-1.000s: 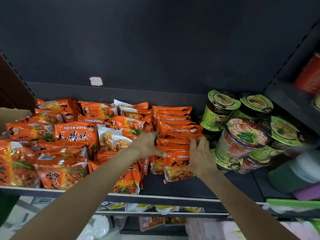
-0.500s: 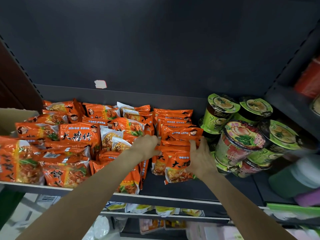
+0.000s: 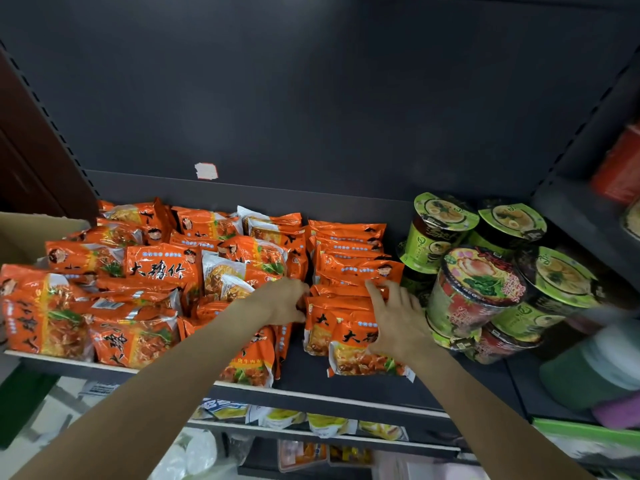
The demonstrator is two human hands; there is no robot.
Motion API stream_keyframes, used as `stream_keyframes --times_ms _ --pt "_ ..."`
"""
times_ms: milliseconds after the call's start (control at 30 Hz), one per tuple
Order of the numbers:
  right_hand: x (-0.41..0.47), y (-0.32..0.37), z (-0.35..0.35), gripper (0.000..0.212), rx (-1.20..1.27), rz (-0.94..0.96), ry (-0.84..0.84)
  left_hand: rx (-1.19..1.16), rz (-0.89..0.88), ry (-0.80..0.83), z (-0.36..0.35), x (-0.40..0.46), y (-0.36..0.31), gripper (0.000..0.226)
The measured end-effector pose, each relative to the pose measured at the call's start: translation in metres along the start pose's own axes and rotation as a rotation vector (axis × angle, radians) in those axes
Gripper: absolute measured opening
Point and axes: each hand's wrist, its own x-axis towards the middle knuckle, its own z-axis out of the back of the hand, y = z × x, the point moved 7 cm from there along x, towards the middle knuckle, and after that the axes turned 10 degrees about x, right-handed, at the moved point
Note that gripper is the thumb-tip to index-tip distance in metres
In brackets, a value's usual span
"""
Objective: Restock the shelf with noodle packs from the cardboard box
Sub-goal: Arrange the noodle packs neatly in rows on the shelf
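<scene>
Orange noodle packs (image 3: pixel 162 271) fill the dark shelf (image 3: pixel 311 375) from the left to the middle. A tidy row of packs (image 3: pixel 349 258) stands at the middle right. My left hand (image 3: pixel 284 301) has curled fingers at the left edge of that row's front packs. My right hand (image 3: pixel 394 317) rests with spread fingers on the front packs (image 3: pixel 349 341), which lean toward the shelf's front edge. A corner of the cardboard box (image 3: pixel 31 233) shows at the far left.
Green and red cup noodles (image 3: pixel 474 292) are stacked right of the row, close to my right hand. A lower shelf (image 3: pixel 311 431) holds yellow packets. Another shelf section (image 3: pixel 588 220) stands at the right. A white tag (image 3: pixel 206 170) sticks to the back panel.
Both hands stayed at the front of the middle row, with the right fingers spreading wider over the packs. The view shifted slightly.
</scene>
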Motion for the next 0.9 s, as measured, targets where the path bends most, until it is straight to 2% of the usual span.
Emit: stream_keyframes --times_ms 67,167,333,367,433,500,600,700,900 --pt "0.000 0.002 0.001 0.119 -0.019 0.009 -0.012 0.070 0.023 -0.062 0.010 0.001 0.001 0.023" --pt "0.001 0.006 0.002 0.113 -0.003 -0.002 -0.049 0.090 0.062 -0.111 0.012 0.002 0.002 0.025" --pt "0.007 0.016 0.000 0.108 0.016 -0.023 -0.122 -0.120 0.089 -0.148 0.007 0.000 0.010 0.032" --pt "0.007 0.018 -0.001 0.109 0.011 -0.027 -0.124 -0.160 0.081 -0.132 0.006 -0.001 0.009 0.039" --pt "0.005 0.018 0.001 0.113 -0.010 -0.045 -0.133 -0.222 0.076 -0.091 0.005 -0.003 0.004 0.067" --pt "-0.001 0.011 0.004 0.118 0.012 -0.090 -0.133 -0.160 0.061 -0.086 0.007 -0.005 0.000 0.085" --pt "-0.007 0.000 -0.002 0.120 0.162 -0.137 -0.060 0.036 0.064 -0.095 0.007 -0.013 -0.007 0.093" --pt "-0.006 -0.003 -0.010 0.115 0.309 -0.102 0.019 0.066 0.070 -0.077 0.006 -0.018 -0.014 0.104" --pt "0.003 0.007 -0.018 0.114 0.505 -0.108 -0.012 0.136 0.035 -0.119 0.003 -0.011 -0.030 0.101"
